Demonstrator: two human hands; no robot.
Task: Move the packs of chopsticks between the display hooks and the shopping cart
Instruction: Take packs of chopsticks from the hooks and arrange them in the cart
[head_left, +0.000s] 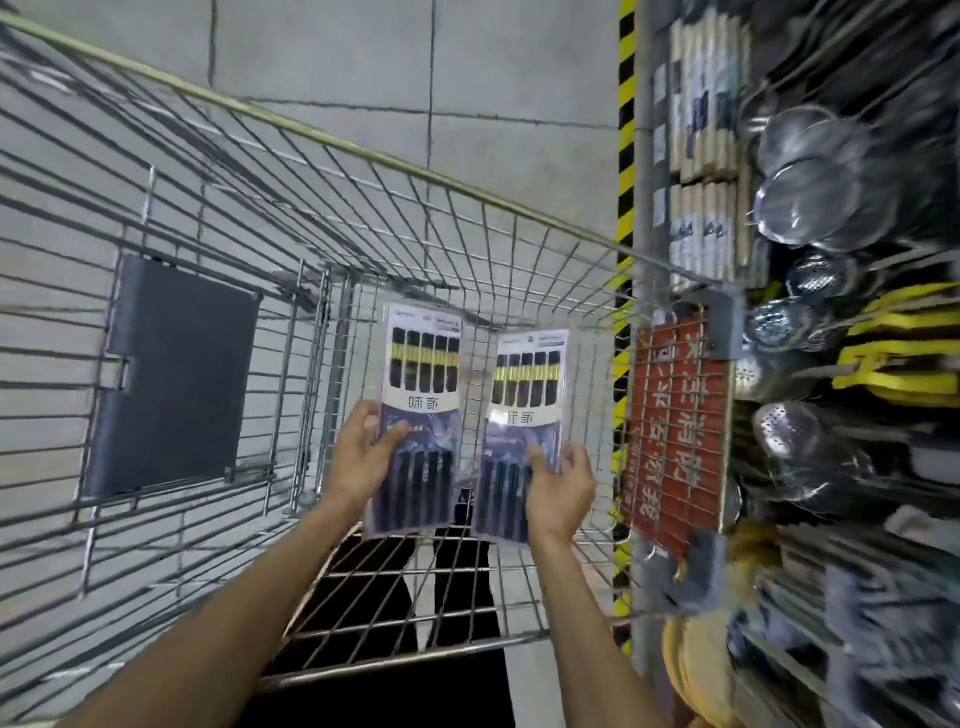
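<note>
Two flat packs of black chopsticks with gold bands hang over the inside of the wire shopping cart (363, 171). My left hand (363, 457) grips the left pack (421, 415) by its left edge, thumb on the front. My right hand (561, 488) grips the right pack (524, 426) by its lower right edge. Both packs stand upright side by side, a small gap between them. The display hooks (831, 218) on the right carry metal strainers and ladles.
A dark plastic flap (171, 379) sits on the cart's left wall. A red sign (675, 441) is fixed on the cart's right end. More boxed chopstick sets (701, 104) hang at the upper right. A yellow-black striped post (626, 130) borders the shelf. Yellow-handled tools (898, 358) hang further right.
</note>
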